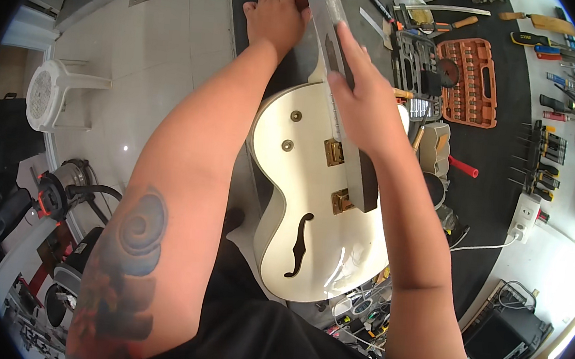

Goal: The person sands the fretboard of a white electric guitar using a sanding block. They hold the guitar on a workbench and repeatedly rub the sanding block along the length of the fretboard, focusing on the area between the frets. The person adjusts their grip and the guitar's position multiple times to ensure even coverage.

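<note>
A cream hollow guitar body (298, 249) with an f-hole, two gold fittings and two small holes lies lengthwise below me, its neck pointing away. A long straight metal bar (362, 186) lies along the neck and over the body, beside the gold fittings. My right hand (366, 101) grips the bar, thumb on one side and fingers over the other. My left hand (278, 14) is at the far end, fingers curled over a dark part beside the bar; what exactly it holds is hidden. Most of the neck is covered by the bar and my right hand.
The dark bench (498, 157) holds an orange socket case (470, 79), a grey tool case (415, 54) and several loose tools. Screwdrivers (549, 154) and a power strip (526, 214) are at the right. A white stool (52, 94) and vacuum (67, 191) stand on the left floor.
</note>
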Tool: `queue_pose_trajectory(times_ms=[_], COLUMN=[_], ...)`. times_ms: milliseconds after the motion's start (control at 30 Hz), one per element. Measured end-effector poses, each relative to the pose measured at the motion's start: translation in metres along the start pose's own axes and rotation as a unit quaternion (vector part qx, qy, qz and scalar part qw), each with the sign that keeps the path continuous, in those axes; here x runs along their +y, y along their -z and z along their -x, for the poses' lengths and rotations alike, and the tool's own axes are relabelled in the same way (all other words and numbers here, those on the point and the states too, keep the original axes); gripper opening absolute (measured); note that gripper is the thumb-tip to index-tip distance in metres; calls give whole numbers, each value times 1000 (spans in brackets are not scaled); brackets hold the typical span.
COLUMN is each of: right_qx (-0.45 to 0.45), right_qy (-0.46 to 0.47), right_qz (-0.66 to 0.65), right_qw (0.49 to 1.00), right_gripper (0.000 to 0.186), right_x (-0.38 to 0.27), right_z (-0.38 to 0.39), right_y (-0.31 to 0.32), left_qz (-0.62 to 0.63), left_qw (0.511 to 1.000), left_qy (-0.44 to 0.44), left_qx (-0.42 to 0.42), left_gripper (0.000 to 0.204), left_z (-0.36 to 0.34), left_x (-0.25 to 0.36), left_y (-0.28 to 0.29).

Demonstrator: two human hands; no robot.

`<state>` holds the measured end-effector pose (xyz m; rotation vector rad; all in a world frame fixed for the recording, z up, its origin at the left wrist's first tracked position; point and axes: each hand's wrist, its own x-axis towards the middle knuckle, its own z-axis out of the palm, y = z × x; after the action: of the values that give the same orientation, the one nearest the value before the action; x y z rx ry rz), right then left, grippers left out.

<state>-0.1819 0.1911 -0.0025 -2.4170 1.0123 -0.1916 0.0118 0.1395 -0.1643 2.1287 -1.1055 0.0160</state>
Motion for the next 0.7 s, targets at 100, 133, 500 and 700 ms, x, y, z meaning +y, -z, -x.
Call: queue_pose_trajectory(times_ms=[100, 133, 500, 700], right_qx=[-4, -11, 11, -12], right_qy=[-10, -8, -9, -20], right_qz=[12, 4, 0, -52], right_qw=[1000, 1000, 1000, 998], right_gripper=[68, 69, 64, 71], right_x=[3, 3, -2, -4], right_z=[-2, 3, -32, 52], right_y=[2, 0, 2, 1], left_qz=[27, 28, 19, 23], left_qw=[999, 999, 1000, 996], left_qy=[5, 9, 20, 62], left_qx=[-25, -40, -12, -65], left_gripper=[55, 49, 36, 52], left_z=[3, 4, -2, -3], left_x=[11, 7, 8, 8], left_y=[8, 12, 0, 27])
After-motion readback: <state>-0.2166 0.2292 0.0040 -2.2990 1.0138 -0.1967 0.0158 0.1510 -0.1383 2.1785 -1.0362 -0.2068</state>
